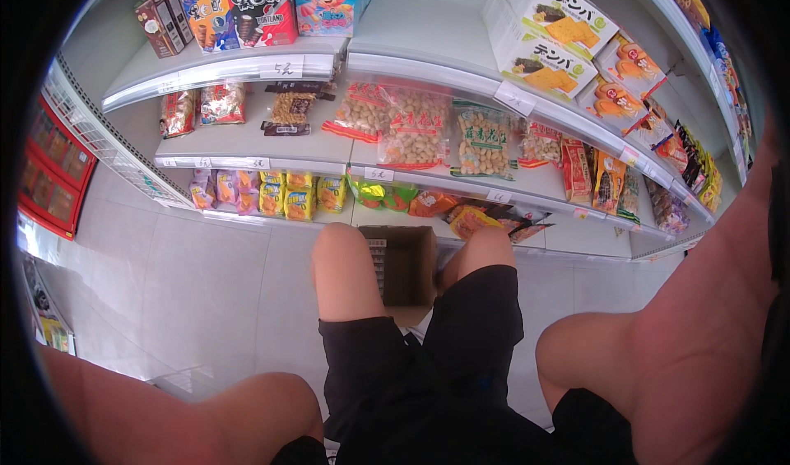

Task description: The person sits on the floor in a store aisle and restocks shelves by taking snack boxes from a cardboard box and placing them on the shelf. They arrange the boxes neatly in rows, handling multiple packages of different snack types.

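Observation:
Neither hand is in view. Both bare forearms rise close to the camera from bent elbows, at the lower left and on the right, and run out past the picture's rim. Before me, between my bare knees, stands an open cardboard box (416,267) with small light-coloured packs along its left inner side. Behind it is a store shelf unit with bags of peanuts in shells (413,125) on the middle shelf. Yellow snack packs (299,202), purple snack packs (247,193) and orange snack bags (472,218) lie on the bottom shelf.
Snack boxes (262,8) and cracker boxes (546,67) fill parts of the upper shelf. The shelf edge (432,184) with price tags juts out above the bottom row. A wire mesh side panel (123,131) and a red rack (58,169) stand at the left.

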Demonstrator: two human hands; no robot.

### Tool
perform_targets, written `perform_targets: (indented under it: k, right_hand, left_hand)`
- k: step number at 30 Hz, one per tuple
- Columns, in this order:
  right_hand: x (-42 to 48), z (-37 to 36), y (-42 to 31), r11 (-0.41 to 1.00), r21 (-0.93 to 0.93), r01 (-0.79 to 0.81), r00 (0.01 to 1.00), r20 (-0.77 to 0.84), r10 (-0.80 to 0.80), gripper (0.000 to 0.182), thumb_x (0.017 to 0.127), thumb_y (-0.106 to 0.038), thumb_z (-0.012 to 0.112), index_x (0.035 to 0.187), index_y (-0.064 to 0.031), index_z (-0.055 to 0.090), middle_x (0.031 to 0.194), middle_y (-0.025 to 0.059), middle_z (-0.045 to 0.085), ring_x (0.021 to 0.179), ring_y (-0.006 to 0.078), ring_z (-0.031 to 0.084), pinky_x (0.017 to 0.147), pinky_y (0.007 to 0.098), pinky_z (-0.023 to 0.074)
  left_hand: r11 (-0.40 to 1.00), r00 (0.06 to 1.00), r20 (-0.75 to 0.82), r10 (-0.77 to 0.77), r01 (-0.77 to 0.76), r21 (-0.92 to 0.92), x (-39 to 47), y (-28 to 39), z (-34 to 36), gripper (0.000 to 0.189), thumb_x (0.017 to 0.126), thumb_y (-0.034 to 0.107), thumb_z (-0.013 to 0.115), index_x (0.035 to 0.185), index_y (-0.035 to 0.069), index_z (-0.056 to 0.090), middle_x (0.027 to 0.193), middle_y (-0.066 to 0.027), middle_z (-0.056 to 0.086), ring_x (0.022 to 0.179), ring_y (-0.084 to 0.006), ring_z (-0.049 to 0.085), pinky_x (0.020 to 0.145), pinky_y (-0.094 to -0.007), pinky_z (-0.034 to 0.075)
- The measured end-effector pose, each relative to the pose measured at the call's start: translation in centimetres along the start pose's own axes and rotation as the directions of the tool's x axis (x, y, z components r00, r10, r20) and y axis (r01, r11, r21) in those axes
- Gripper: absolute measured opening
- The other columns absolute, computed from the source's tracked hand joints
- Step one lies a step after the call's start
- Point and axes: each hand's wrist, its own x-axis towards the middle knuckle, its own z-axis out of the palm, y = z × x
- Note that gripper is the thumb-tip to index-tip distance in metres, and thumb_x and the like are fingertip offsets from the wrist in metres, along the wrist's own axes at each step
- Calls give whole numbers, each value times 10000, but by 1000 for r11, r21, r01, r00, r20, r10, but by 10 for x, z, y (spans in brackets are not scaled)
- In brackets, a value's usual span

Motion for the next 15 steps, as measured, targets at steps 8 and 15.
perform_targets:
  k: [8, 15]
  right_hand:
    - [-15, -7, 10, 999, -54, -10, 999, -34, 9, 371, 966, -246, 577, 1192, 44, 620, 1101, 195, 662, 999, 317, 629, 920, 436, 499]
    - [-52, -5, 40, 975, -215, -61, 991, -133, 33, 355, 957, -233, 583, 1171, 48, 627, 1071, 191, 668, 969, 316, 633, 903, 433, 502]
  left_hand:
    - [995, 1000, 31, -4, 7, -101, -17, -2, 41, 131, 891, 118, 555, 1007, 124, 494, 969, -61, 557, 878, -214, 505, 769, -357, 413]
    - [979, 996, 38, -82, 88, -186, -51, -36, 90, 105, 879, 91, 563, 971, 91, 512, 936, -81, 568, 845, -222, 516, 746, -347, 421]
